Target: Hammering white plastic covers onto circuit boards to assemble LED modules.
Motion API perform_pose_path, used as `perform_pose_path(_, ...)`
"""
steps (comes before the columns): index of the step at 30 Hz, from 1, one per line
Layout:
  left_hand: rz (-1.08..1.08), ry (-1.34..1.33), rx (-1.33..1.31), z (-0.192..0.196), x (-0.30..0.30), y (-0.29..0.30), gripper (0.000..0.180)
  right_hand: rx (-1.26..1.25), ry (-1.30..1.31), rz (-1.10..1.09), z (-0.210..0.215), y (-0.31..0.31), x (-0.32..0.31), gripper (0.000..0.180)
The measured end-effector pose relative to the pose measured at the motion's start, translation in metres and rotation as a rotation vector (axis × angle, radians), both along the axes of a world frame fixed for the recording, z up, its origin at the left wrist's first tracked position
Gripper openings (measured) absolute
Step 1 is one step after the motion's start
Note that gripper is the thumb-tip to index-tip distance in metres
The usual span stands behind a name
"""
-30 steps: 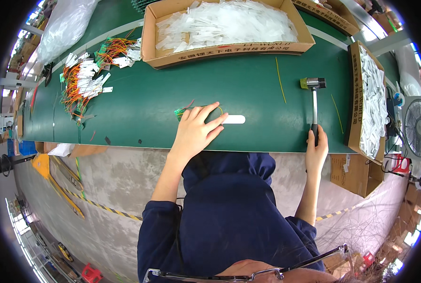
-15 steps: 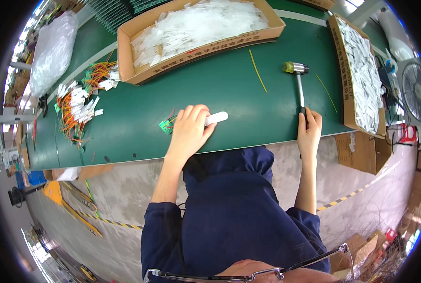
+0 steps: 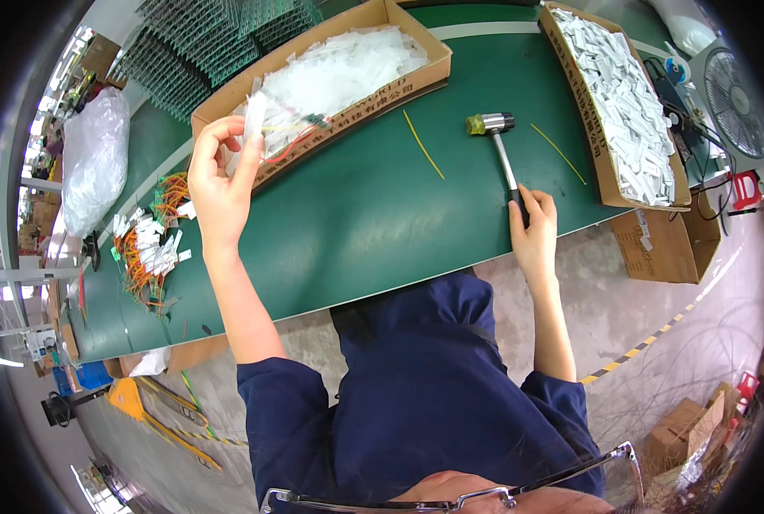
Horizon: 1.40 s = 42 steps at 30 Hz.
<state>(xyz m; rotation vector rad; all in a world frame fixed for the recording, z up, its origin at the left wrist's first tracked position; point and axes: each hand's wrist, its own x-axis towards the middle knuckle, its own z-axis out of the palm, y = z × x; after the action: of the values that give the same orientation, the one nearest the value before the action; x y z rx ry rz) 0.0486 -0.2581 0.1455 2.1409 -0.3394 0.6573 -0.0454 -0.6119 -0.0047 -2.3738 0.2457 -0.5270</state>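
Note:
My left hand (image 3: pixel 222 167) is raised off the table, fingers closed around a small white plastic casing (image 3: pixel 256 110). Thin red and yellow wires (image 3: pixel 286 147) trail from the casing towards a small dark green circuit board (image 3: pixel 317 121). Behind this hand is a long cardboard box (image 3: pixel 378 97) filled with translucent white plastic pieces (image 3: pixel 348 68). On the right, my right hand (image 3: pixel 536 230) grips the black handle of a mallet (image 3: pixel 504 158). The mallet's head, yellowish at one end and dark at the other, lies towards the far side of the green table (image 3: pixel 373 206).
Left of my left hand lies a heap of white casings with orange wires (image 3: pixel 152 250). A second cardboard box (image 3: pixel 581 107) of white pieces stands at the right, near a fan (image 3: pixel 733 98). Two loose yellow strips (image 3: pixel 423 144) flank the mallet. Stacked green boards (image 3: pixel 198 60) rise at the back.
My left hand has lifted the casing off the table and moved up and left, in front of the long box. The wires now hang free. My right hand still holds the mallet.

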Motion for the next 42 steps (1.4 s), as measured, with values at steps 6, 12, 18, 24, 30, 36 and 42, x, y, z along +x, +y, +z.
perform_pose_path(6, -0.413, 0.075, 0.142, -0.008, -0.010, -0.047, 0.023, 0.034, -0.353, 0.356, 0.068, 0.035, 0.001, 0.037)
perform_pose_path(12, -0.625, 0.247, 0.200, -0.010, -0.023, -0.084, 0.028, -0.135, -0.429, 0.727, 0.122, 0.055, 0.026, 0.035)
perform_pose_path(18, -0.507, 0.125, 0.052, -0.024, -0.010, -0.068, 0.062, -0.092, -0.366, 0.749, 0.162, 0.034, 0.076, 0.016)
perform_pose_path(24, -0.397, 0.256, 0.129, -0.075, -0.043, -0.033, 0.036, -0.092, -0.359, 0.530, 0.206, 0.001, 0.230, 0.023)
perform_pose_path(30, -0.414, 0.418, 0.205, -0.128, -0.069, -0.041, 0.034, -0.137, -0.416, 0.321, 0.221, 0.004, 0.402, 0.027)
perform_pose_path(36, -0.435, 0.440, 0.167, -0.144, -0.065, -0.038, 0.032, -0.209, -0.723, 0.080, 0.203, 0.008, 0.510, 0.026)
perform_pose_path(42, -0.424, 0.467, 0.163, -0.137, -0.064, -0.038, 0.030, -0.125, -0.571, -0.055, 0.101, 0.010, 0.527, 0.019)
